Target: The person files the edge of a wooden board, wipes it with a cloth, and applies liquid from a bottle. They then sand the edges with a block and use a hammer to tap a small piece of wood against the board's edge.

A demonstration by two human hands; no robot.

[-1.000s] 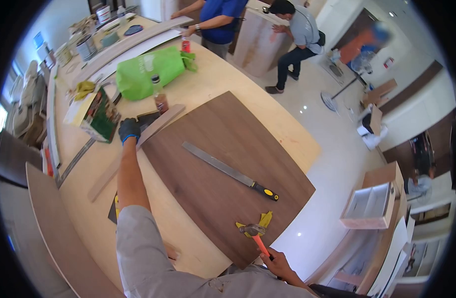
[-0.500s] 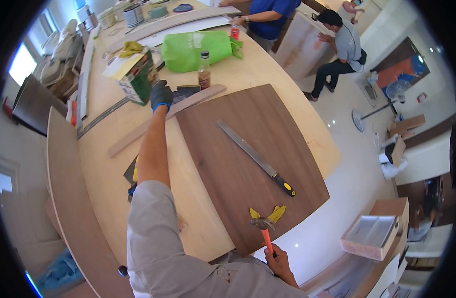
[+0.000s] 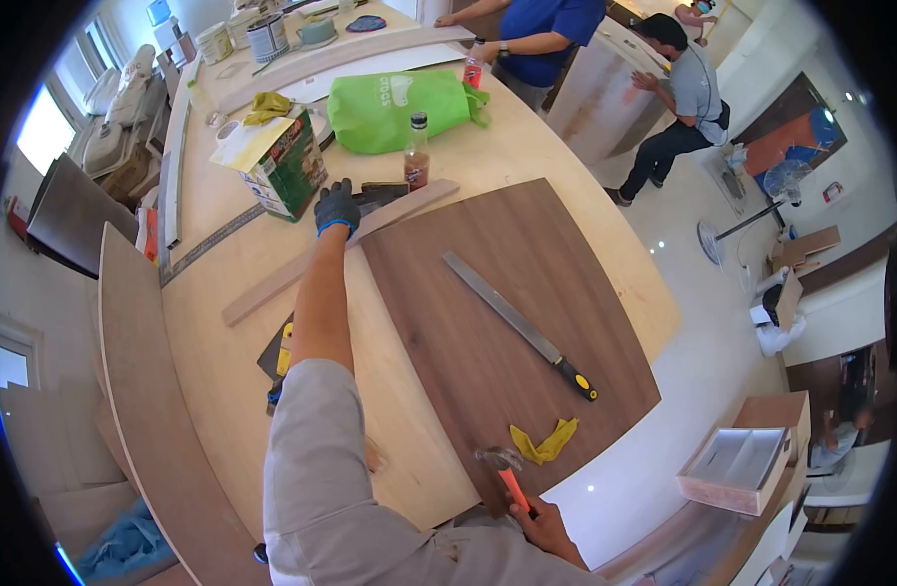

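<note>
My left hand (image 3: 337, 208), in a dark glove with a blue cuff, reaches over the table beside a green box (image 3: 290, 174) and a dark flat object (image 3: 375, 195); its finger grip is unclear. My right hand (image 3: 543, 529) holds a hammer (image 3: 508, 481) by its orange handle near the bottom edge of a brown wood panel (image 3: 507, 322). On that panel lie a file (image 3: 507, 313) with a black and yellow handle and a yellow cloth strip (image 3: 544, 442). A narrow wood strip (image 3: 292, 278) runs diagonally under my left forearm.
A green bag (image 3: 395, 109) and a bottle (image 3: 416, 154) stand beyond my left hand. One person in blue (image 3: 546, 34) stands at the far edge; another in grey (image 3: 698, 88) sits by a panel. A fan (image 3: 710, 242) stands right; an open box (image 3: 737, 464) is lower right.
The hammer has moved left and down, off the yellow cloth strip. My left hand has shifted slightly beside the dark object. The whole view has shifted a little.
</note>
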